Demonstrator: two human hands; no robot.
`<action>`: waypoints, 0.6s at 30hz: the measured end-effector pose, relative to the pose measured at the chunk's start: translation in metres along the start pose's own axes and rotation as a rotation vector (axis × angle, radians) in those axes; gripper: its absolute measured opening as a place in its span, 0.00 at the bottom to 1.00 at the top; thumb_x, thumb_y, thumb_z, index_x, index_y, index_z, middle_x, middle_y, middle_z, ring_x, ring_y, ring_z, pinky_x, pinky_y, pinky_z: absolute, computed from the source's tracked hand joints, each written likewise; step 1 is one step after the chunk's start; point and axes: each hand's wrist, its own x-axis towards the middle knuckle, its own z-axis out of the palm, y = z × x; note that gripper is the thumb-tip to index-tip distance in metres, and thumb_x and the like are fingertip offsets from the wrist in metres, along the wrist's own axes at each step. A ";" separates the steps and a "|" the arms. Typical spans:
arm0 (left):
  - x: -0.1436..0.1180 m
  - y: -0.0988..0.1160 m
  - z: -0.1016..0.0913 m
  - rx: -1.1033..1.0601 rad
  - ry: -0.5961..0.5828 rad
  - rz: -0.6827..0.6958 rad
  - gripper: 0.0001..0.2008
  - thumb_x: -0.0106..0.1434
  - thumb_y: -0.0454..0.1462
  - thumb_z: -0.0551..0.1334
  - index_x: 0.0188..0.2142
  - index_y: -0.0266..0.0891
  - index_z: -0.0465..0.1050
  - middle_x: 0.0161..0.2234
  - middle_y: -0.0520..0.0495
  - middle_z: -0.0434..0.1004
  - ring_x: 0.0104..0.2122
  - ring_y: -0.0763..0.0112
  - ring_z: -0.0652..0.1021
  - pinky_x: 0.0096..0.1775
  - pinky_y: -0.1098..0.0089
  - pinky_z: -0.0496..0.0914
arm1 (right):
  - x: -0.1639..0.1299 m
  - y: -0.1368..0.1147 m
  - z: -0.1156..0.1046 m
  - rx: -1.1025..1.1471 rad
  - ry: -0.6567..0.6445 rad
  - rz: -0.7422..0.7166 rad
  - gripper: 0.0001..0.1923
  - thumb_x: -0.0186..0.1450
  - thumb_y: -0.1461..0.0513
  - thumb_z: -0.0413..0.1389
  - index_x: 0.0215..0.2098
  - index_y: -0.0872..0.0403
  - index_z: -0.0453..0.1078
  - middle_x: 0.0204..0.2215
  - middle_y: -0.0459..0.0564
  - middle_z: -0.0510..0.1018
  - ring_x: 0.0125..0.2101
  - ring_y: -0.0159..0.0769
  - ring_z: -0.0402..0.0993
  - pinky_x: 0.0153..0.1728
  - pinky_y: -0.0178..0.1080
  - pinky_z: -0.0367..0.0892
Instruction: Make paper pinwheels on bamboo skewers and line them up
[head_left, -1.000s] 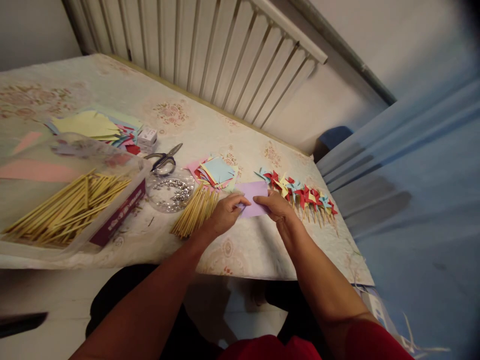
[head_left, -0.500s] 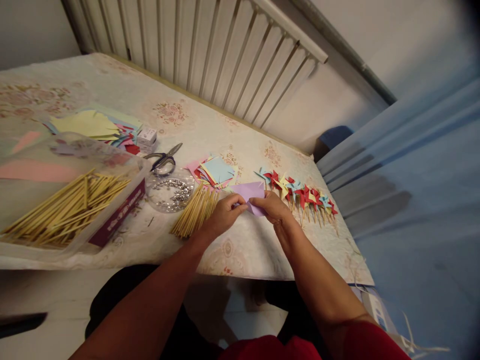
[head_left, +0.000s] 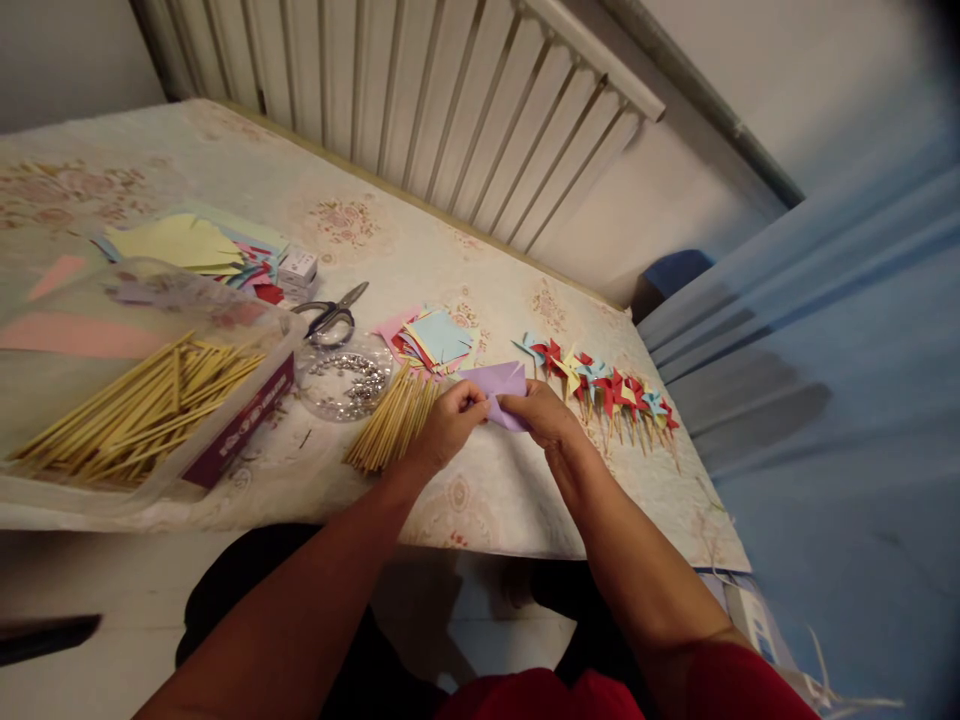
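A purple paper square (head_left: 501,380) with slits cut into it is held above the table between my two hands. My left hand (head_left: 454,420) pinches its left edge, fingers curled and closed. From the other side my right hand (head_left: 546,412) grips the sheet, its thumb pressed on the paper's middle. Close to my left hand lies a bundle of thin wooden sticks (head_left: 394,420). Just behind it is a stack of coloured paper squares (head_left: 439,338) with cut slits, a light blue one on top. Finished paper pinwheels (head_left: 615,388) on sticks lie right of my right hand.
A clear plastic box (head_left: 281,345) with many sticks stands at the left. Beside it are a round clear dish (head_left: 322,405) of small metal pins and dark-handled scissors (head_left: 330,318). Coloured paper sheets (head_left: 172,245) and a small white box (head_left: 298,268) lie behind.
My left hand's fingers have shifted slightly at the paper's left edge. The right hand keeps its hold. The whole view has moved a little.
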 end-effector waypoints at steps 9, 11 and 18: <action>0.000 -0.005 0.000 0.068 -0.011 0.044 0.09 0.58 0.40 0.59 0.26 0.39 0.63 0.25 0.55 0.65 0.27 0.75 0.67 0.32 0.73 0.61 | 0.000 0.001 -0.001 0.008 -0.005 0.007 0.11 0.41 0.61 0.62 0.23 0.56 0.70 0.18 0.43 0.72 0.20 0.29 0.64 0.24 0.33 0.60; 0.000 -0.007 0.002 0.075 0.000 0.028 0.09 0.58 0.40 0.60 0.26 0.39 0.64 0.24 0.55 0.66 0.27 0.75 0.67 0.32 0.73 0.61 | 0.000 0.002 -0.001 0.009 -0.003 0.014 0.11 0.41 0.61 0.62 0.23 0.56 0.70 0.18 0.43 0.72 0.19 0.29 0.65 0.24 0.34 0.60; 0.001 -0.009 0.004 0.120 0.060 0.017 0.09 0.57 0.39 0.60 0.25 0.38 0.63 0.23 0.56 0.65 0.26 0.77 0.66 0.30 0.74 0.60 | 0.000 0.002 0.000 0.019 -0.016 0.021 0.12 0.42 0.61 0.63 0.24 0.56 0.71 0.19 0.43 0.73 0.20 0.29 0.65 0.24 0.34 0.60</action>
